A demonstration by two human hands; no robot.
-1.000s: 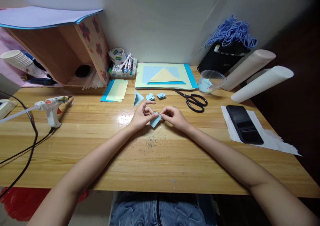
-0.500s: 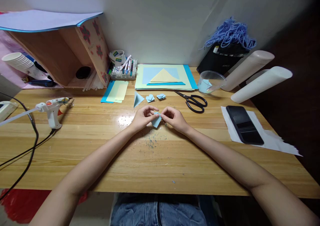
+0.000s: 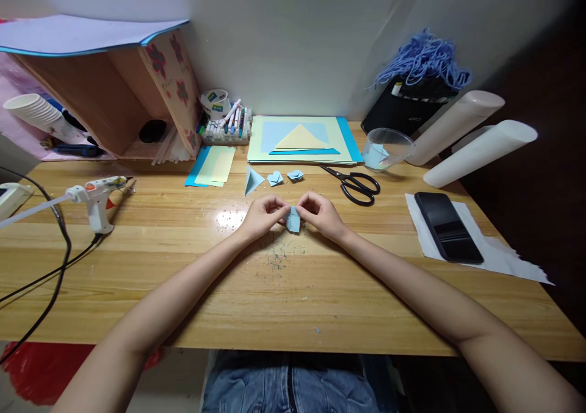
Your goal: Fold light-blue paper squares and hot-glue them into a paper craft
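A small folded piece of light blue paper is pinched between my two hands, just above the middle of the wooden table. My left hand grips its left edge with thumb and fingertips. On the right edge, my right hand holds it the same way. Beyond my hands lie a blue paper triangle with a crease, and two folded blue paper hearts, one in the middle and one to its right. Black-handled scissors rest to the right of the hearts.
A glue gun with a black cord stands at left. Stacked coloured paper, a box of markers and a clear cup line the back. At right, a phone lies on white paper. Small scraps dot the table before me.
The blue paper has been turned between my fingers, from a slanted, pointed shape to a more upright, squarish one with creases showing. It sits slightly farther right. Both hands stay nearly in place.
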